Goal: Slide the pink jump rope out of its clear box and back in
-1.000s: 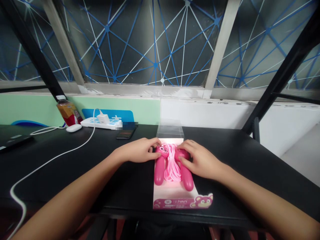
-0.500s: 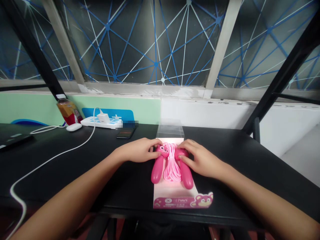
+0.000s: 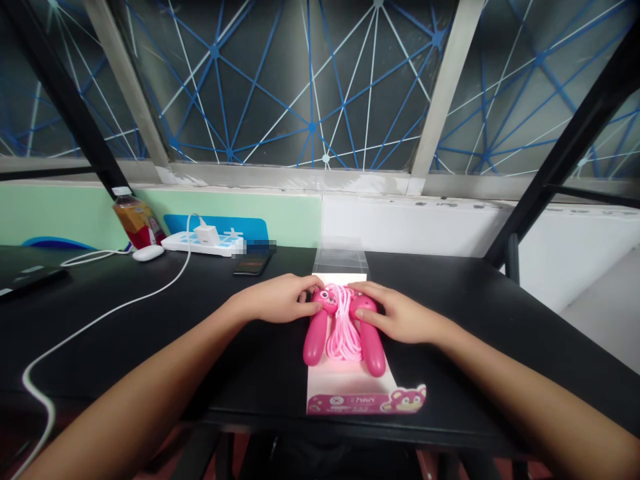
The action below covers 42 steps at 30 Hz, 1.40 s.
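A pink jump rope [image 3: 344, 337] lies on a pale cardboard backing [image 3: 345, 393], its cord bundled between two dark pink handles. The left handle [image 3: 315, 343] has a bear-face top. My left hand [image 3: 283, 299] grips that top between thumb and fingers. On the other side, my right hand [image 3: 400, 313] has its thumb and fingers around the top of the right handle [image 3: 373, 347]. The card's front flap [image 3: 360, 402] carries print and a cartoon bear. Behind the card lies a clear plastic box [image 3: 341, 257].
To the left, a white power strip [image 3: 220, 247] holds a charger [image 3: 207, 233], with a white cable crossing the black table. A phone [image 3: 253, 261], a white mouse [image 3: 149, 253] and a drink bottle [image 3: 137, 219] are near the wall. A dark flat device [image 3: 30, 280] sits far left.
My right hand has shifted slightly, its fingers reaching a little further left over the right handle's top. My left hand and the jump rope look nearly unchanged.
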Tool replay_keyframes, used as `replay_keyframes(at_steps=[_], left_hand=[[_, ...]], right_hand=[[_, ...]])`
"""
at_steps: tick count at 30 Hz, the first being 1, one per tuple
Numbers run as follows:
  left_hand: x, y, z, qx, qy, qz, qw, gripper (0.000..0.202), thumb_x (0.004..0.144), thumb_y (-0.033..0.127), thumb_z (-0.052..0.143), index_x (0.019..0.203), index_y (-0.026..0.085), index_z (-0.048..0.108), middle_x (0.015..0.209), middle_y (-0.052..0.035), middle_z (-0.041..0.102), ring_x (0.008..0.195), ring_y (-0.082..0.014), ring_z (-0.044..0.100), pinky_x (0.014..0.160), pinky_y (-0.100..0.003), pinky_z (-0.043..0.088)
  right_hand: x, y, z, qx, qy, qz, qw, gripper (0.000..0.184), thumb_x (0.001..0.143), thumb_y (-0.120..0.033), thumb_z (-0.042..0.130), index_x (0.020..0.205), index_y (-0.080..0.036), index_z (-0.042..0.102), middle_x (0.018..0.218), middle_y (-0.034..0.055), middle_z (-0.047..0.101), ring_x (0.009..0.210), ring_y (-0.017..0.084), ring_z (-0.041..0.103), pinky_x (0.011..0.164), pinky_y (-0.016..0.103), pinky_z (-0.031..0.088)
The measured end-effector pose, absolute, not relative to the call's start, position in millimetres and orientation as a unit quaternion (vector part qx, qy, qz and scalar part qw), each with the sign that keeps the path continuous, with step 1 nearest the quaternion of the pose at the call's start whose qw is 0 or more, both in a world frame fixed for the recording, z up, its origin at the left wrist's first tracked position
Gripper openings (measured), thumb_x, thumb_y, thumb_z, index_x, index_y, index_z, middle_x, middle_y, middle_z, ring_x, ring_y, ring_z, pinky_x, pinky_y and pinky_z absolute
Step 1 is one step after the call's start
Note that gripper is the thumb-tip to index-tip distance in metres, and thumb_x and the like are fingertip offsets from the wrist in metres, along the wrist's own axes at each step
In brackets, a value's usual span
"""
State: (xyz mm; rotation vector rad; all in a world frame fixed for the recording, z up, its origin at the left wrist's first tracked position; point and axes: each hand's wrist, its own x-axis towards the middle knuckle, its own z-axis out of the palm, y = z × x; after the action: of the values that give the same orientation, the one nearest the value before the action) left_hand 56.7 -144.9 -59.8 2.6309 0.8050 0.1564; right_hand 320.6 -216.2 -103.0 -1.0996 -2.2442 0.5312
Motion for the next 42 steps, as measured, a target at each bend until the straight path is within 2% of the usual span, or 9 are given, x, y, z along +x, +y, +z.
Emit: replay_keyframes(at_steps=[13, 19, 22, 25, 28, 31, 35, 39, 42], left_hand=[[63, -149, -63, 0.937, 0.287, 0.082, 0.182, 0.028, 0.087, 0.039, 0.057, 0.106, 0.019, 0.063, 0.072, 0.0008, 0.065, 0.060, -0.0131, 0.057, 0.056, -0.023, 0.035], [62, -145, -62, 0.932, 0.299, 0.084, 0.185, 0.031, 0.086, 0.043, 0.059, 0.105, 0.019, 0.063, 0.073, 0.0003, 0.067, 0.062, -0.0138, 0.058, 0.057, -0.023, 0.036], [62, -142, -63, 0.932, 0.301, 0.085, 0.183, 0.032, 0.085, 0.043, 0.060, 0.106, 0.019, 0.063, 0.075, -0.0008, 0.067, 0.063, -0.0143, 0.059, 0.057, -0.023, 0.037], [63, -141, -62, 0.933, 0.303, 0.084, 0.175, 0.033, 0.086, 0.044, 0.060, 0.107, 0.019, 0.063, 0.077, -0.0016, 0.068, 0.064, -0.0148, 0.060, 0.058, -0.024, 0.037], [64, -142, -61, 0.932, 0.307, 0.083, 0.172, 0.035, 0.086, 0.046, 0.060, 0.107, 0.019, 0.063, 0.078, -0.0023, 0.069, 0.066, -0.0155, 0.061, 0.059, -0.024, 0.038], [66, -143, -57, 0.931, 0.313, 0.085, 0.166, 0.035, 0.086, 0.046, 0.060, 0.107, 0.019, 0.063, 0.079, -0.0029, 0.070, 0.067, -0.0166, 0.062, 0.060, -0.025, 0.039], [68, -143, -55, 0.932, 0.315, 0.090, 0.157, 0.034, 0.085, 0.046, 0.061, 0.107, 0.020, 0.063, 0.079, -0.0032, 0.070, 0.068, -0.0174, 0.063, 0.061, -0.026, 0.040], [70, -140, -56, 0.932, 0.305, 0.102, 0.167, 0.034, 0.085, 0.045, 0.062, 0.107, 0.019, 0.063, 0.082, -0.0034, 0.071, 0.070, -0.0171, 0.064, 0.062, -0.025, 0.042], [75, -141, -58, 0.929, 0.308, 0.118, 0.166, 0.034, 0.086, 0.043, 0.062, 0.110, 0.019, 0.061, 0.086, -0.0034, 0.071, 0.074, -0.0174, 0.064, 0.065, -0.026, 0.043]], right_hand=[[327, -214, -110, -0.386, -0.846, 0.173, 0.325, 0.029, 0.097, -0.030, 0.049, 0.124, -0.024, 0.058, 0.123, 0.0086, 0.061, 0.114, 0.021, 0.058, 0.101, 0.044, 0.046], [317, -214, -112, -0.411, -0.838, 0.122, 0.338, 0.031, 0.096, -0.029, 0.050, 0.126, -0.026, 0.056, 0.121, 0.0076, 0.061, 0.110, 0.021, 0.059, 0.098, 0.041, 0.048], [314, -215, -110, -0.429, -0.843, 0.098, 0.311, 0.030, 0.098, -0.029, 0.047, 0.127, -0.026, 0.055, 0.120, 0.0065, 0.062, 0.107, 0.020, 0.060, 0.095, 0.039, 0.050], [311, -220, -105, -0.468, -0.845, -0.003, 0.259, 0.033, 0.097, -0.032, 0.048, 0.127, -0.020, 0.054, 0.119, 0.0104, 0.061, 0.107, 0.024, 0.058, 0.093, 0.043, 0.050], [304, -233, -95, -0.513, -0.826, -0.116, 0.203, 0.032, 0.094, -0.034, 0.051, 0.116, -0.014, 0.060, 0.106, 0.0137, 0.062, 0.097, 0.029, 0.060, 0.079, 0.044, 0.054], [293, -251, -86, -0.514, -0.836, -0.104, 0.160, 0.028, 0.096, -0.035, 0.046, 0.104, -0.016, 0.065, 0.098, 0.0109, 0.064, 0.082, 0.023, 0.063, 0.064, 0.036, 0.053], [282, -264, -83, -0.451, -0.872, -0.125, 0.141, 0.037, 0.094, -0.041, 0.048, 0.112, -0.014, 0.065, 0.100, 0.0150, 0.064, 0.097, 0.031, 0.060, 0.059, 0.034, 0.050], [278, -262, -85, -0.411, -0.891, -0.153, 0.122, 0.050, 0.093, -0.050, 0.048, 0.127, -0.014, 0.057, 0.100, 0.0153, 0.064, 0.086, 0.027, 0.060, 0.061, 0.035, 0.049], [278, -258, -87, -0.387, -0.901, -0.171, 0.095, 0.049, 0.093, -0.048, 0.049, 0.131, -0.017, 0.054, 0.093, 0.0127, 0.066, 0.082, 0.026, 0.059, 0.062, 0.034, 0.046]])
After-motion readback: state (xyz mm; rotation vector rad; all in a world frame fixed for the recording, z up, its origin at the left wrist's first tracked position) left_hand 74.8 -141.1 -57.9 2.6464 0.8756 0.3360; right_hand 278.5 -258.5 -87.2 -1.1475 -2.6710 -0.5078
